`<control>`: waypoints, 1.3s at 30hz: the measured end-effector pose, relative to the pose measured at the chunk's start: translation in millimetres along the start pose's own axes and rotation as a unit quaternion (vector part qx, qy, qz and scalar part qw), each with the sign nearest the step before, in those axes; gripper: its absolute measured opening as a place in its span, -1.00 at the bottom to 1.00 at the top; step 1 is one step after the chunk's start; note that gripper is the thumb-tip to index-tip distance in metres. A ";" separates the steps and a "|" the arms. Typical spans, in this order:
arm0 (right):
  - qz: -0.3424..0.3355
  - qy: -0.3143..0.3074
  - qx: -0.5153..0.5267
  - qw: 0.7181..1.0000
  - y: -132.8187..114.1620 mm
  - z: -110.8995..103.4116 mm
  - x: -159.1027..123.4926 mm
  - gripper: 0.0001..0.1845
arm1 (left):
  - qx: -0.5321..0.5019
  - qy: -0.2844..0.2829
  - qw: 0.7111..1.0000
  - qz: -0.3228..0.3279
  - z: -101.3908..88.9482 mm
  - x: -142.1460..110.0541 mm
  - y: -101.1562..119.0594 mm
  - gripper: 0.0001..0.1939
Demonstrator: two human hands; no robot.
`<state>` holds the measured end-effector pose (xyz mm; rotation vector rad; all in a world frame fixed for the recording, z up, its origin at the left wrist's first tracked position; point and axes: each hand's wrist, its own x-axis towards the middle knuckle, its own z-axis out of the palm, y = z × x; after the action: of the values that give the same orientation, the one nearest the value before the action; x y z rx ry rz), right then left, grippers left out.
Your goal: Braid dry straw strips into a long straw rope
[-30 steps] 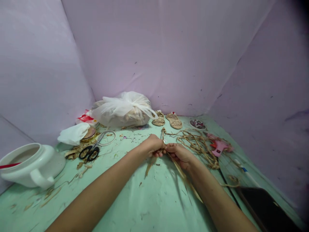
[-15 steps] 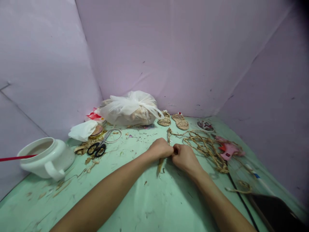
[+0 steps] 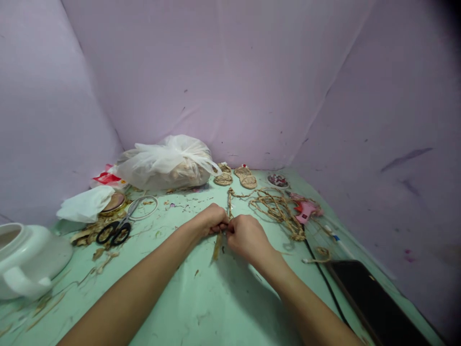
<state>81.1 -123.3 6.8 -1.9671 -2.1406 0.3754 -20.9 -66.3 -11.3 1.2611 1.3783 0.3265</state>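
Over the middle of the green table, my left hand [image 3: 215, 220] and my right hand [image 3: 248, 235] meet, almost touching. Both are closed in a pinch on a tan braided fibre cord [image 3: 229, 202]. Beyond my fingers the cord runs away from me, bends, then leads right to a loose tangle of the same cord [image 3: 275, 206]. A flat, pale fibre strip [image 3: 216, 247] sticks out toward me below my left hand. My fingertips hide the exact spot being gripped.
Black-handled scissors [image 3: 120, 228] lie left among dry scraps, by a white ring [image 3: 143, 208]. Further left stands a white pot [image 3: 29, 262]. Behind are a stuffed plastic bag [image 3: 169, 163] and small woven soles [image 3: 248, 180]. A pink glue gun [image 3: 306, 210] and dark phone [image 3: 374, 298] lie right.
My view has swung to the right, so everything on the table appears further left. Both hands keep pinching the cord, with only slight finger movement.
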 end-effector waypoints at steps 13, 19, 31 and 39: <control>0.010 -0.041 0.163 0.986 22.8 -11.5 12.9 -0.90 | 0.055 -0.020 0.998 0.025 -13.5 -3.3 -0.3 -0.83; 0.135 -0.119 0.506 0.843 25.2 4.7 27.7 -0.89 | 0.064 -0.022 0.997 0.039 -14.6 0.1 -2.2 -0.83; 0.150 -0.082 0.512 0.842 30.3 27.3 33.6 -0.82 | 0.223 0.037 0.972 0.066 -15.6 -6.5 5.9 -0.92; 0.161 -0.103 0.557 0.808 27.4 21.6 29.7 -0.83 | 0.383 0.152 0.906 0.095 -5.9 -33.1 20.3 -0.91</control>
<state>97.3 -92.5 -23.1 -1.5063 -1.0794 1.5280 -24.9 -82.5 24.4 2.0687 1.7331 0.1056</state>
